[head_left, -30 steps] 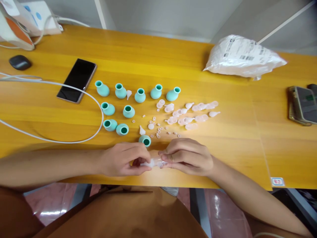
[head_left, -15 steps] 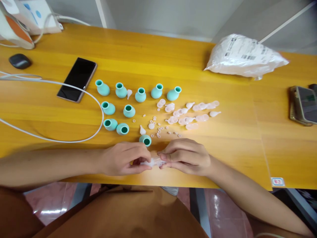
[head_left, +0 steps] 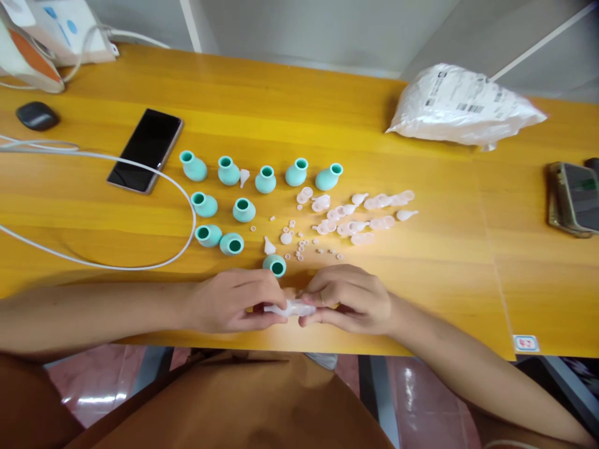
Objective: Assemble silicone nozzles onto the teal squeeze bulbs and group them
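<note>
Near the front edge of the yellow wooden table, my left hand and my right hand meet fingertip to fingertip. Both pinch a small clear plastic piece, one hand at each end. Just beyond my fingers stands a teal rubber bulb. Several more teal bulbs sit in rows further back. To their right lie several clear plastic tips and a scatter of tiny pale rings.
A black phone lies at the back left, with a white cable looping around it and a dark mouse beyond. A white plastic bag rests at the back right. Another phone lies at the right edge.
My right hand has slid slightly left toward the left hand, closing in on the clear piece. The rest of the table is unchanged.
</note>
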`<state>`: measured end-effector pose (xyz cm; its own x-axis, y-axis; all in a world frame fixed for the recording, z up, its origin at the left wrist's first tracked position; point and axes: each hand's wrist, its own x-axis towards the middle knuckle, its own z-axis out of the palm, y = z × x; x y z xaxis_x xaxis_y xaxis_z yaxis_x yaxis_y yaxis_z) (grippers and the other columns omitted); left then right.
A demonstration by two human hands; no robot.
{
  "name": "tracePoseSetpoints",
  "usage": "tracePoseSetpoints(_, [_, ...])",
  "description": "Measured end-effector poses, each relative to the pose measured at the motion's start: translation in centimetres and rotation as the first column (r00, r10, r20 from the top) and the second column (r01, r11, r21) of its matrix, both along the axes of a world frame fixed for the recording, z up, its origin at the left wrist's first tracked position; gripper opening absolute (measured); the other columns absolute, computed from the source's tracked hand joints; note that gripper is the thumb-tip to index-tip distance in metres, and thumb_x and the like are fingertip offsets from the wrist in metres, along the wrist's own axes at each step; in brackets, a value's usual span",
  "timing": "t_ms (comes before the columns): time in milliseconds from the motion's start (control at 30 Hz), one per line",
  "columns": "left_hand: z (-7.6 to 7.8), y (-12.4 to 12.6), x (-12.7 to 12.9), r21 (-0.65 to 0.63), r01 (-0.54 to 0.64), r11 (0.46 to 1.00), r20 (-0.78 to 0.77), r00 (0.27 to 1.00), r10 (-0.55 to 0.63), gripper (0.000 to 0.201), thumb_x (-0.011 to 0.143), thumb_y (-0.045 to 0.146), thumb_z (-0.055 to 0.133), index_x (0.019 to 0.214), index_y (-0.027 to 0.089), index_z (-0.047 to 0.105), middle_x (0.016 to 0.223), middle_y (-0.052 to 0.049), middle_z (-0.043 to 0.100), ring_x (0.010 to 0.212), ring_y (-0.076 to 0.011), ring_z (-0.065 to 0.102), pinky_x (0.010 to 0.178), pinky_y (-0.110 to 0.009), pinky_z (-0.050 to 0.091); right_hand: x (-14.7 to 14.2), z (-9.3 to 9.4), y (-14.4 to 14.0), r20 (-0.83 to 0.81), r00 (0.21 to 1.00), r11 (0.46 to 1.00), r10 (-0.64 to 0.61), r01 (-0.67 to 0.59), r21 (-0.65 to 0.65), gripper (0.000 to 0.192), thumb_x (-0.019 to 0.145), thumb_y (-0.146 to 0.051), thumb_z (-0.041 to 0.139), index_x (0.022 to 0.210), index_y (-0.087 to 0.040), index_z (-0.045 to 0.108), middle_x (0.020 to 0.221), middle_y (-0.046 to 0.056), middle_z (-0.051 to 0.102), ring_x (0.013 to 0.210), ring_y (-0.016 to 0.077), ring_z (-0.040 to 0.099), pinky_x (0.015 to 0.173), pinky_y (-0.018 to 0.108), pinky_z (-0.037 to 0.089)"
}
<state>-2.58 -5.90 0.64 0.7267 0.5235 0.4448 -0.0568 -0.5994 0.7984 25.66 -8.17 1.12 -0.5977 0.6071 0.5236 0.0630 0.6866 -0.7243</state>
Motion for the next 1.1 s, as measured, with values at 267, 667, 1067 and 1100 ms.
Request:
tracePoseSetpoints(267, [0.3, 0.6, 0.2, 0.064, 0.049, 0.997, 0.018, 0.999, -0.05, 0.013, 0.115, 0.027, 0.067, 0.126, 0.02, 0.071, 0.099, -0.006, 0.081, 0.082, -0.0139, 0.076, 0.076, -0.021, 0.062, -0.4, 0.1, 0.0, 0.099, 0.993, 0.991, 0.07, -0.08, 0.108, 0.018, 0.111, -0.031, 0.075, 0.119, -0.018, 0.065, 0.094, 0.007, 0.083, 0.075, 0.0168, 0.076, 0.066, 0.031, 0.057])
tracePoseSetpoints(667, [-0.1, -0.1, 0.1, 0.148, 0.061, 0.987, -0.082, 0.995, -0.049, 0.021, 0.101, 0.012, 0.065, 0.116, 0.023, 0.054, 0.088, 0.0, 0.073, 0.073, -0.0141, 0.067, 0.069, -0.024, 0.053, 3.1, 1.5, 2.4, 0.507, 0.681, 0.793, -0.528, 0.182, 0.582, 0.012, 0.108, -0.025, 0.074, 0.098, -0.019, 0.073, 0.079, 0.002, 0.067, 0.068, 0.0189, 0.055, 0.067, 0.037, 0.041])
tracePoseSetpoints(1067, [0.1, 0.0, 0.2, 0.138, 0.049, 0.989, -0.104, 0.994, -0.035, 0.018, 0.104, 0.016, 0.066, 0.115, 0.024, 0.054, 0.083, 0.003, 0.072, 0.066, -0.0131, 0.066, 0.066, -0.025, 0.049, 2.7, 1.8, 2.1, 0.568, 0.619, 0.788, -0.542, 0.14, 0.599, 0.016, 0.113, -0.02, 0.068, 0.097, -0.019, 0.072, 0.083, 0.004, 0.069, 0.073, 0.0207, 0.057, 0.072, 0.039, 0.043])
tracePoseSetpoints(1100, [0.1, 0.0, 0.2, 0.135, 0.051, 0.99, -0.104, 0.994, -0.037, 0.018, 0.104, 0.016, 0.066, 0.114, 0.024, 0.055, 0.082, 0.004, 0.072, 0.066, -0.0131, 0.066, 0.065, -0.025, 0.049, 2.6, 1.8, 2.1, 0.561, 0.637, 0.798, -0.529, 0.148, 0.585, 0.014, 0.112, -0.019, 0.068, 0.098, -0.019, 0.071, 0.085, 0.004, 0.07, 0.074, 0.0205, 0.059, 0.072, 0.039, 0.044])
